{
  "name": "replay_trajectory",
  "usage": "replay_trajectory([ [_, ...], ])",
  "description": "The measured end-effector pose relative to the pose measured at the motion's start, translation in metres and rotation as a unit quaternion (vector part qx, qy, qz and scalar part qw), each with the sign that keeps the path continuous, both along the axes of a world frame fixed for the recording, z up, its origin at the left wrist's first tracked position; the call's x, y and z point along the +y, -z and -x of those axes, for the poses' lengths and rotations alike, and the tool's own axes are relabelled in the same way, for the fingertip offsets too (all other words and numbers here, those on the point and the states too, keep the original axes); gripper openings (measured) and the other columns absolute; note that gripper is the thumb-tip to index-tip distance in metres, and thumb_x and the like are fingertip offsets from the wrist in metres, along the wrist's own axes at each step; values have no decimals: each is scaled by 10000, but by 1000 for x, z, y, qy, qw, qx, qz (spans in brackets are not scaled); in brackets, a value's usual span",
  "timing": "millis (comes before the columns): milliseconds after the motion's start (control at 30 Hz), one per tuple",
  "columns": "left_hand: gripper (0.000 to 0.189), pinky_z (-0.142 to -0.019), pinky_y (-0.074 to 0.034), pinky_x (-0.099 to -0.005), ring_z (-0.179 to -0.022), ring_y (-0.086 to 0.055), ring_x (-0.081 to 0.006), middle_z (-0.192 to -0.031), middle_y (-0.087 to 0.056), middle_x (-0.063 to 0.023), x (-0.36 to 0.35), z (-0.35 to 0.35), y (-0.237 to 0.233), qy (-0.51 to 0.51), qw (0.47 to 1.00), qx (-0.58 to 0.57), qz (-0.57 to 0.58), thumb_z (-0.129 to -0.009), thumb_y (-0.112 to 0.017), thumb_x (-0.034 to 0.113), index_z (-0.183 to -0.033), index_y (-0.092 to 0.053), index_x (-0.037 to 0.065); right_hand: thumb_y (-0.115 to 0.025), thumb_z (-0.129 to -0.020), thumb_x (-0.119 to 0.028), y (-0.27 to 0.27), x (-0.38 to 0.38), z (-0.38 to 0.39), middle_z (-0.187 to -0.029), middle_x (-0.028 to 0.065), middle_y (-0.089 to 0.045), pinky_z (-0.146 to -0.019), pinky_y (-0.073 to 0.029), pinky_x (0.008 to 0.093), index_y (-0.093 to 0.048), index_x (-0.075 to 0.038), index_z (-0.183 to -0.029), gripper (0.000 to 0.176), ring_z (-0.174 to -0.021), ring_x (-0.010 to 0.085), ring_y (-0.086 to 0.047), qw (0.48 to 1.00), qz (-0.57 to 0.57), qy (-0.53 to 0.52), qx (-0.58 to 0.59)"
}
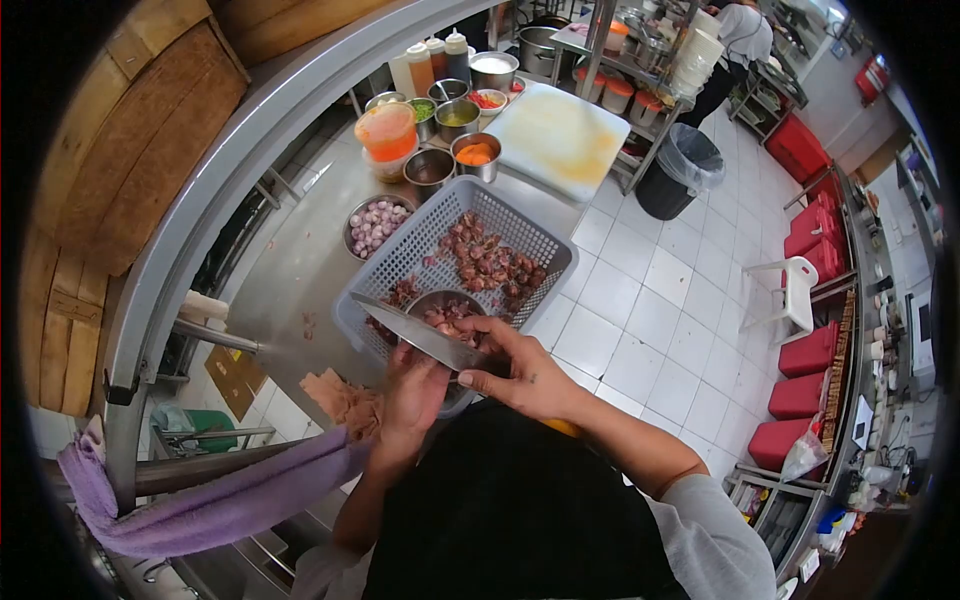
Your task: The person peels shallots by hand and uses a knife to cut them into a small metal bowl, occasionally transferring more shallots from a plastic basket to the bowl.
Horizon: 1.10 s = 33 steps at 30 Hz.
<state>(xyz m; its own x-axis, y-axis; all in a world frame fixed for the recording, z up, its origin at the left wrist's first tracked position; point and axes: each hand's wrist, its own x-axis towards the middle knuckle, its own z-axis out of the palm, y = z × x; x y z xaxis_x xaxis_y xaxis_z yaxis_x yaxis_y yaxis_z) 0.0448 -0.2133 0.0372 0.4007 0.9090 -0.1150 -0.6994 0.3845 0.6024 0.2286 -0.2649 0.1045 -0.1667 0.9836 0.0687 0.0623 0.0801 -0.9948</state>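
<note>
My right hand (520,372) grips a large knife (425,333), its blade pointing up and left over the grey perforated basket (562,262). My left hand (415,385) is closed just below the blade, and what its fingers hold is hidden. Beyond the knife, a metal bowl (430,297) with reddish shallots (450,315) stands inside the basket. Unpeeled shallots (485,258) lie loose on the basket's floor. Against the basket's left side is a bowl of peeled purple shallots (378,224).
Behind the basket are a white cutting board (550,138), metal containers (458,118), an orange-filled tub (386,130) and squeeze bottles (457,55). Brown cloth or paper (345,400) and a purple towel (240,495) are at left. A person (742,40) stands at the back near a bin (672,180).
</note>
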Motion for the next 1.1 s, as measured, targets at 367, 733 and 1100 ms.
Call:
replay_trajectory([
  [367, 297, -1038, -479, -410, -1111, -608, -238, -1180, -608, -118, -11, -3, -22, -13, 1000, 16, -18, -943, -580, -3, -1237, -534, 3, -779, -849, -170, -10, -7, 1, -903, 31, -586, -694, -435, 249, -468, -81, -1354, 599, -846, 101, -553, 999, 34, -1, -5],
  [733, 325, -1012, -482, -396, -1092, -607, -211, -1148, -620, -95, -15, -3, -21, -6, 999, 29, -34, -926, -604, -11, -1244, -542, 8, -781, -846, -114, -5, -11, 5, -929, 7, -550, -802, -429, 268, -471, -78, -1327, 574, -896, 94, -524, 998, 37, 3, 51],
  [1100, 260, -949, -474, -347, -1062, -592, -178, -1126, -609, -69, -28, -13, -25, -50, 989, 74, -115, -922, -598, 16, -1177, -549, 23, -783, -840, -89, -2, -8, 9, -965, 13, -556, -777, -459, 243, -492, -68, -1159, 432, -897, 70, -530, 997, 13, 21, 68],
])
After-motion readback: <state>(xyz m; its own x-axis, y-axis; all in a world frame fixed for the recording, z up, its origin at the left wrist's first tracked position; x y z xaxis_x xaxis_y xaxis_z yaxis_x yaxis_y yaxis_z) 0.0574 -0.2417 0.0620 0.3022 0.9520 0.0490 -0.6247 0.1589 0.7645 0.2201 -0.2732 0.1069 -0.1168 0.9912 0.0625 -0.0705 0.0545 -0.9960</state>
